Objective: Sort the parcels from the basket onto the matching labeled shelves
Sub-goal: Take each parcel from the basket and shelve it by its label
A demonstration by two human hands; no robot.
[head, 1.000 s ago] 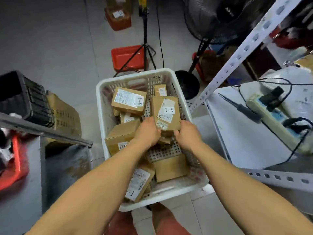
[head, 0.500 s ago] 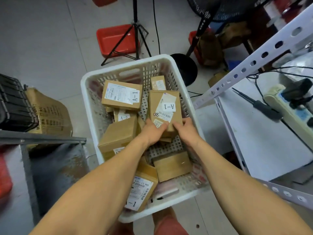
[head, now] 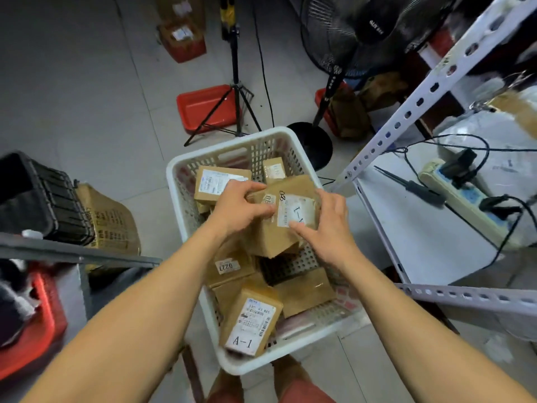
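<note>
Cardboard parcel point(head: 279, 222), brown, with a white label, held tilted above the middle of the white plastic basket point(head: 186, 167) at frame centre. Left hand point(head: 239, 209) grips the parcel's left upper edge, fingers curled over the top and thumb against the near face. Right hand point(head: 327, 228) clasps the right side, fingers spread along the far edge, thumb pressed on the label. Both forearms reach in from the lower corners of the frame. Parcels visible in the basket besides the held one: six, though some are partly hidden and the count is uncertain; these include one marked "A-1" point(head: 251, 322) at the near rim, one marked "0227" point(head: 229, 266) under the left wrist, one plain point(head: 305, 290) at lower right, one labelled point(head: 218, 184) at upper left, and one small point(head: 273, 170) at the far wall. Red trays on the floor, upper centre: two point(head: 206, 109). White metal shelf point(head: 406, 228): one, right of the basket.
</note>
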